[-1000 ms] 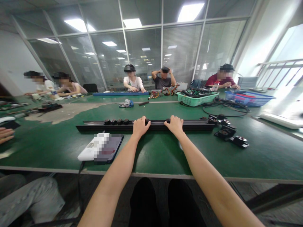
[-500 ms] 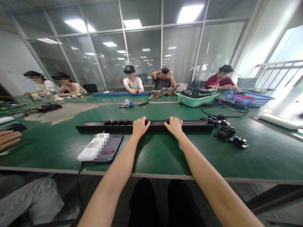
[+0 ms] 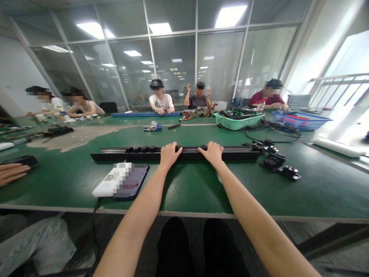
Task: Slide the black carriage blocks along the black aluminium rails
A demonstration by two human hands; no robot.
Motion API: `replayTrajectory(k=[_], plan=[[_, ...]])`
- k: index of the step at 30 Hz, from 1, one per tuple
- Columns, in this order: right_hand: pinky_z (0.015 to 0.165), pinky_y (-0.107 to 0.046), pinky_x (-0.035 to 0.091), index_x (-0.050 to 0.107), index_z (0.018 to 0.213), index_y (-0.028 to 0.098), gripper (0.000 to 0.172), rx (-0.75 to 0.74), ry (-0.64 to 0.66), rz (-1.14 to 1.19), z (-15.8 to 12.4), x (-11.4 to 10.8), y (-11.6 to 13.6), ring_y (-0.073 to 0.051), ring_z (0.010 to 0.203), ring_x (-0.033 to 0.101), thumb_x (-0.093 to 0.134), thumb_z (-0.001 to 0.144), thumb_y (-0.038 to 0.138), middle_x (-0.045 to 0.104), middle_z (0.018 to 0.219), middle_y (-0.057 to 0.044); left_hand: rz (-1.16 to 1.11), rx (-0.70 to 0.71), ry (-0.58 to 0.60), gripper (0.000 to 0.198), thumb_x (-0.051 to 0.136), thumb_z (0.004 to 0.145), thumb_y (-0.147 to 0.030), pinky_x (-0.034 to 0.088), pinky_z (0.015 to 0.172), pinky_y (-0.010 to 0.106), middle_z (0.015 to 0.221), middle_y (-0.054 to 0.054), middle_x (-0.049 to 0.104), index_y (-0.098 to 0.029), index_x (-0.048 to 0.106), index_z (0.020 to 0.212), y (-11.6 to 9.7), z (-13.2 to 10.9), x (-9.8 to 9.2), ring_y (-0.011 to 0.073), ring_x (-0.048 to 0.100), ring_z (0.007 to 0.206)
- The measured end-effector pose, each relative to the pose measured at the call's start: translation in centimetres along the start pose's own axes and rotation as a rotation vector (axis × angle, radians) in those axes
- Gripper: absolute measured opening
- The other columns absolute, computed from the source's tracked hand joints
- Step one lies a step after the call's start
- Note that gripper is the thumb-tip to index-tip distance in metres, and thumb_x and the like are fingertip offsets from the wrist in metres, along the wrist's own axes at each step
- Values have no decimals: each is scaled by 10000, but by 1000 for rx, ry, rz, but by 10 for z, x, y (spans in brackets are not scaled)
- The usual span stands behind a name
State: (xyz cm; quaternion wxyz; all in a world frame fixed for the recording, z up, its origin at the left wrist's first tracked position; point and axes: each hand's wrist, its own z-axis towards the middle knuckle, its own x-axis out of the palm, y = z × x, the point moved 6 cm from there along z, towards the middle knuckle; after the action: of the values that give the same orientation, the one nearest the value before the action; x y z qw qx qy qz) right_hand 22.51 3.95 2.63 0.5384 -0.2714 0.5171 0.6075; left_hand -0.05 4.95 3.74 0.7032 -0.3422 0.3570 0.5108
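A long black rail (image 3: 121,155) lies across the green table (image 3: 196,192) in front of me. Several small black round parts (image 3: 140,148) sit in a row on its left half. My left hand (image 3: 169,154) rests on the rail near its middle, fingers curled over the top edge. My right hand (image 3: 212,152) grips the rail a little to the right in the same way. More black fittings (image 3: 278,163) lie loose by the rail's right end.
A phone and white power bank (image 3: 121,180) lie near the front edge, with a cable hanging off. A neighbour's hand (image 3: 13,172) rests at far left. Green basket (image 3: 240,119), blue tray (image 3: 300,119) and black cables (image 3: 276,132) stand behind. Several people sit at the far side.
My hands stay on the rail. The view has shifted slightly. The person in the middle at the far side lowered both arms from the head.
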Motion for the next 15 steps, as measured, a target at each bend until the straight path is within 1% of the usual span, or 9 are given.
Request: replayTrajectory(k=[10, 15], plan=[[999, -443, 361, 657, 1193, 97, 494, -11, -1, -8, 0, 0, 1, -354, 1206, 578, 555, 955, 517, 665, 1249, -234, -17, -17, 13, 357, 499, 1031, -548, 435, 926, 381, 1128, 118, 744, -227, 642, 1093, 2, 0, 0, 296, 670, 1085], [998, -439, 361, 671, 1180, 113, 470, -14, -2, 3, 1, -1, 1, -347, 1210, 577, 555, 955, 508, 667, 1247, -217, -23, -20, -10, 387, 478, 1036, -549, 427, 964, 402, 1161, 135, 739, -207, 641, 1116, 1, 0, 2, 306, 662, 1116]])
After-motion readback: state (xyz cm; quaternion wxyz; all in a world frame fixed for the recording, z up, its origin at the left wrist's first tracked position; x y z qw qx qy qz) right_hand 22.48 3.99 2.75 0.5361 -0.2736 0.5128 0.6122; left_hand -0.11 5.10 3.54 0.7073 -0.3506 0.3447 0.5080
